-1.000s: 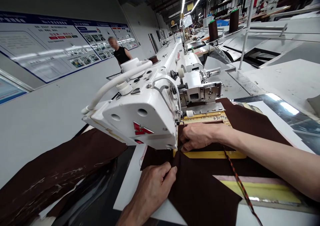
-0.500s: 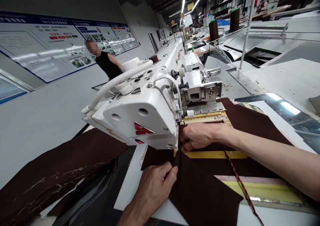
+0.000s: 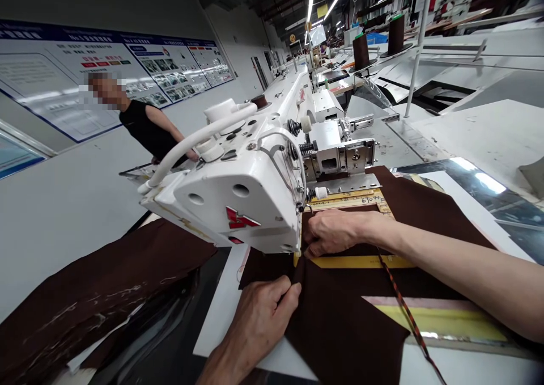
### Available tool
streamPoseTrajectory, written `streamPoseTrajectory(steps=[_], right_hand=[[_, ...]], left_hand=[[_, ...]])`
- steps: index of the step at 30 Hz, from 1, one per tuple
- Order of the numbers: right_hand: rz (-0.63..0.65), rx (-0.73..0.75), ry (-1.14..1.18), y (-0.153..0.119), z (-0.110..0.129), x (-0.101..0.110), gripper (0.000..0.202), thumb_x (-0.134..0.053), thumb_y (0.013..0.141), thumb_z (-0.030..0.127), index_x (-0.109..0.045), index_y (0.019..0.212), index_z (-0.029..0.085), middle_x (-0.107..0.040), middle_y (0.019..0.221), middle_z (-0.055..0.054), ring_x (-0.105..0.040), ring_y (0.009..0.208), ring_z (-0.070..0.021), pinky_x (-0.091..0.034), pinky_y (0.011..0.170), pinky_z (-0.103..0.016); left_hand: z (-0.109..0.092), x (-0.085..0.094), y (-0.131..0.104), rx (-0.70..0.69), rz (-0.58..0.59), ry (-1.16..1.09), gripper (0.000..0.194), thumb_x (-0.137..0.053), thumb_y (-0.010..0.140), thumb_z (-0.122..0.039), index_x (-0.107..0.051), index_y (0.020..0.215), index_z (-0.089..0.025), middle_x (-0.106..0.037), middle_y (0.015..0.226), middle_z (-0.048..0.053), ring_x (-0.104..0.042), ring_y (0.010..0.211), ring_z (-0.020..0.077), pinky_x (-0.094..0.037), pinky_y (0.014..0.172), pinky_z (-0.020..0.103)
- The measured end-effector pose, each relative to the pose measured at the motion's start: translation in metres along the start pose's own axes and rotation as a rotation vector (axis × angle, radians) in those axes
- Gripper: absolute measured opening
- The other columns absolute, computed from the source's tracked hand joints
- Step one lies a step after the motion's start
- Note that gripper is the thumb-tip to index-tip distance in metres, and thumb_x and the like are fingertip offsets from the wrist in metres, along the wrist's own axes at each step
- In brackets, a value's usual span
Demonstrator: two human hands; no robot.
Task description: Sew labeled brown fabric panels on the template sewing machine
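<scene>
Pinching dark-brown fabric (image 3: 348,328) at 5 o'clock from the sewing-machine head (image 3: 242,203), the left hand (image 3: 263,311) could pucker it by overpulling; the right hand (image 3: 334,233), curled, hold unclear, could slip beneath the head.

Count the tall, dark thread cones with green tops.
2. The left cone stands in the picture's upper right, beyond the sewing machine; the right cone is beside it, higher in view. More may be hidden in the cluttered background.
</scene>
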State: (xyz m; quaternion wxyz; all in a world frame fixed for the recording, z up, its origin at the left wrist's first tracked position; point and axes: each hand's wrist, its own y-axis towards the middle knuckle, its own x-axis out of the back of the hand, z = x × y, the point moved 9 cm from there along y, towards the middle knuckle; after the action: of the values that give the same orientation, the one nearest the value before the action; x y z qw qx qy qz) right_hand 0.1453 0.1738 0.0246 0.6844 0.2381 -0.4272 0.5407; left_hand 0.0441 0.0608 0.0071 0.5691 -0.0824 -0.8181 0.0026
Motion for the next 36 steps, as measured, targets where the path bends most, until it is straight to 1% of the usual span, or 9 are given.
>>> streamPoseTrajectory(steps=[5,9,15,19,24,29,33,36], right_hand=[[0.023,-0.043,0.04,-0.004,-0.008,0.0,0.025,-0.063,0.088,0.043,-0.073,0.087,0.02,-0.067,0.078,0.0,-0.054,0.063,-0.0141,-0.032,0.053,-0.024],[0.017,-0.035,0.044,-0.007,-0.006,0.002,0.024,-0.063,0.087,0.041,-0.073,0.087,0.02,-0.067,0.077,-0.001,-0.052,0.062,-0.0139,-0.033,0.054,-0.025],[0.021,-0.028,0.029,-0.006,-0.006,0.002,0.026,-0.063,0.086,0.045,-0.072,0.087,0.021,-0.065,0.075,0.0,-0.053,0.062,-0.0147,-0.032,0.053,-0.025],[0.028,0.003,0.008,-0.005,-0.001,0.002,0.022,-0.064,0.087,0.041,-0.073,0.09,0.022,-0.069,0.081,0.0,-0.056,0.066,-0.0152,-0.034,0.055,-0.025],[0.03,-0.029,-0.057,-0.004,0.002,0.003,0.02,-0.065,0.086,0.039,-0.074,0.092,0.021,-0.072,0.087,-0.003,-0.06,0.07,-0.0177,-0.034,0.056,-0.026],[0.029,-0.026,-0.075,-0.003,0.004,0.001,0.023,-0.062,0.087,0.039,-0.075,0.093,0.021,-0.072,0.084,-0.004,-0.06,0.068,-0.0185,-0.034,0.054,-0.026],[0.011,-0.003,-0.088,-0.003,0.007,0.0,0.022,-0.059,0.089,0.035,-0.073,0.089,0.019,-0.07,0.079,-0.004,-0.057,0.065,-0.0171,-0.034,0.054,-0.025],[0.012,-0.005,-0.067,-0.004,0.005,-0.001,0.022,-0.058,0.09,0.037,-0.072,0.087,0.02,-0.07,0.079,-0.003,-0.055,0.063,-0.0155,-0.034,0.053,-0.025]], left_hand=[[0.001,-0.003,0.0,-0.018,0.0,0.02,0.042,-0.042,0.103,-0.036,-0.029,0.066,-0.02,-0.036,0.056,-0.006,-0.04,0.051,0.0094,-0.021,0.056,0.029],[0.002,-0.004,0.0,-0.017,-0.003,0.038,0.041,-0.043,0.102,-0.034,-0.03,0.065,-0.02,-0.037,0.056,-0.006,-0.041,0.052,0.0099,-0.021,0.056,0.03],[0.002,-0.003,0.0,-0.012,-0.002,0.025,0.042,-0.043,0.102,-0.035,-0.03,0.065,-0.02,-0.036,0.055,-0.006,-0.039,0.051,0.0097,-0.02,0.056,0.03],[0.002,-0.002,0.0,-0.009,-0.006,0.011,0.042,-0.043,0.101,-0.036,-0.029,0.065,-0.02,-0.036,0.055,-0.006,-0.039,0.051,0.0097,-0.02,0.055,0.03],[0.0,-0.001,0.0,-0.006,-0.003,-0.006,0.042,-0.043,0.101,-0.036,-0.029,0.064,-0.02,-0.034,0.055,-0.006,-0.037,0.051,0.01,-0.02,0.055,0.03],[0.001,0.001,0.004,0.018,0.007,-0.067,0.044,-0.044,0.1,-0.038,-0.026,0.064,-0.02,-0.031,0.056,-0.006,-0.035,0.052,0.0098,-0.02,0.055,0.029],[0.007,0.004,0.006,0.076,0.017,-0.154,0.046,-0.045,0.098,-0.04,-0.024,0.063,-0.02,-0.027,0.057,-0.006,-0.031,0.054,0.0096,-0.02,0.053,0.027],[0.011,0.006,0.007,0.112,0.043,-0.225,0.047,-0.047,0.096,-0.042,-0.021,0.063,-0.02,-0.024,0.059,-0.006,-0.028,0.056,0.0096,-0.02,0.052,0.026]])
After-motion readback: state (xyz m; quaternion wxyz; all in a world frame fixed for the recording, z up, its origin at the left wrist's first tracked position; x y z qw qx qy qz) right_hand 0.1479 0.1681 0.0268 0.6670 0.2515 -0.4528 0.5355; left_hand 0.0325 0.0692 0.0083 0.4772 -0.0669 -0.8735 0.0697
